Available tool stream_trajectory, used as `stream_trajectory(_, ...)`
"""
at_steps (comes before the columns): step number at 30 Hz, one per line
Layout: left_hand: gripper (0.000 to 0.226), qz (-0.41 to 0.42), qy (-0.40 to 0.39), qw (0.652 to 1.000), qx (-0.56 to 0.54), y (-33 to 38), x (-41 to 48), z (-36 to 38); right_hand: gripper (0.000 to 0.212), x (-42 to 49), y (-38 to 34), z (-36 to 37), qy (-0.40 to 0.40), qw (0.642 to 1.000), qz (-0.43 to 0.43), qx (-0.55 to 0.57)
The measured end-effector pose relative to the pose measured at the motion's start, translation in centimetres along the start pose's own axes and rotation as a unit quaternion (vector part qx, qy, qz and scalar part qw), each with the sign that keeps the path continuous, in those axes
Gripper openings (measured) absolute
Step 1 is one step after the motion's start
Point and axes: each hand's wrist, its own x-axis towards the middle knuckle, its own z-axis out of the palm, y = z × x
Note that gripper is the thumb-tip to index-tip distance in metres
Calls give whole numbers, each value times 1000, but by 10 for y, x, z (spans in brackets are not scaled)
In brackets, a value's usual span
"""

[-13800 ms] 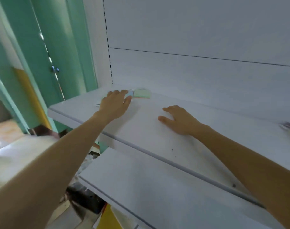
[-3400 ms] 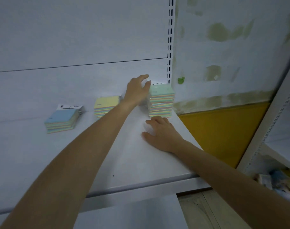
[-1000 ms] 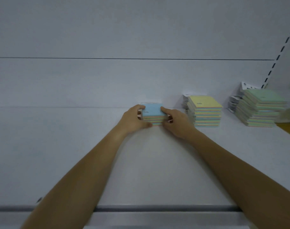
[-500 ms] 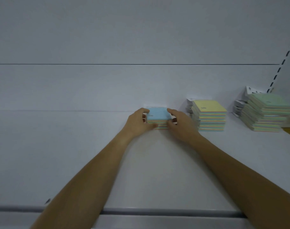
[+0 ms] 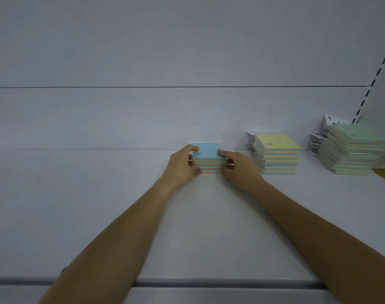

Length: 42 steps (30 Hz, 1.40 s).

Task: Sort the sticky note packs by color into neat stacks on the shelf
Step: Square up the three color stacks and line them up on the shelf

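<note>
So both hands are on the blue-topped stack (image 5: 207, 158) of sticky note packs, which sits on the white shelf (image 5: 99, 216) toward the far side, close to the back panel (image 5: 143, 51). The left hand (image 5: 182, 166) wraps the stack's left side, thumb along the near lower edge and the other fingers (image 5: 191, 148) curled over the top left corner. The right hand (image 5: 237, 167) does the mirror job on the right side, index finger lying on the top right corner and the rest pressed against the side. So the fingers on both hands are closed around that stack, squeezing it from two sides. The top pack is light blue with a bit of tiny dark print near its left edge, too small to read, and the layers below show pastel stripes.

Just right of the right hand is the yellow-topped stack (image 5: 276, 154), a bit taller, with some white packaging tabs poking out behind its left side. Further right, well apart from the hands, the green-topped stack (image 5: 354, 154) sits near the slotted upright (image 5: 375, 77) at the shelf's right end, looking slightly fanned out rather than square, also with white tabs behind it. The shelf's near edge (image 5: 209, 283) runs under both forearms.
</note>
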Motion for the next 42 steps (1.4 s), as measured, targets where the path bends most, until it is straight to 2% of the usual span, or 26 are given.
stream_trajectory(13, 47, -11, -18, 999, 41, -1, 7, -1, 38, 2, 0, 1, 49, 999, 16, 16)
stream_trajectory(21, 40, 5, 1, 999, 53, -3, 7, -1, 39, 4, 0, 1, 30, 999, 7, 11)
stream_trajectory(27, 54, 7, -29, 997, 76, -5, 6, -1, 53, 0, 1, 1, -12, 1000, 13, 15)
stream_trajectory(34, 57, 3, -25, 997, 70, -7, 6, 0, 56, -2, 0, 3, 9, 1000, -8, 10)
stream_trajectory(38, 69, -4, -30, 997, 69, 0, 8, -12, 59, -7, -11, -6, 72, 996, -54, 8)
stream_trajectory(42, 60, 24, 62, 997, 29, 18, 3, -22, 49, -11, -24, -37, 175, 973, -128, 73)
